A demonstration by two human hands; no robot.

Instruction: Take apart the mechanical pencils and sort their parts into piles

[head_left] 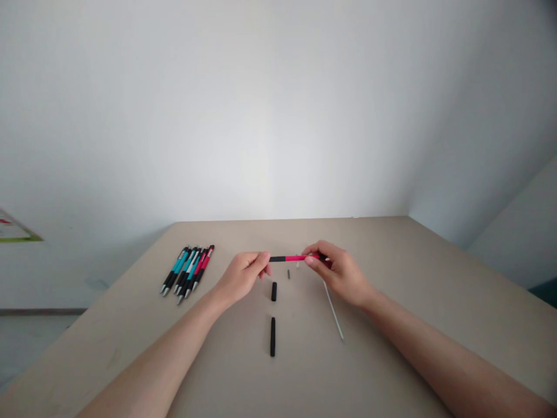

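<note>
A pink and black pen point(292, 258) is held level above the table between both hands. My left hand point(244, 277) pinches its black end between thumb and fingers, hiding the tip. On the pink end, the thumb and fingers of my right hand point(342, 274) are closed, covering part of it. Below the pen lie a small spring point(288, 274) and a tiny pale piece point(297, 265). Nearer to me are a short black tube point(274, 291) and a longer black tube point(272, 337). A thin white ink refill point(333, 312) lies slanted beside my right hand.
Several click pens point(188, 271), blue, pink and white with black grips, lie grouped at the left of the beige table point(369, 371). A white wall point(270, 116) stands behind the table's far edge. A framed sign point(17, 229) hangs at far left.
</note>
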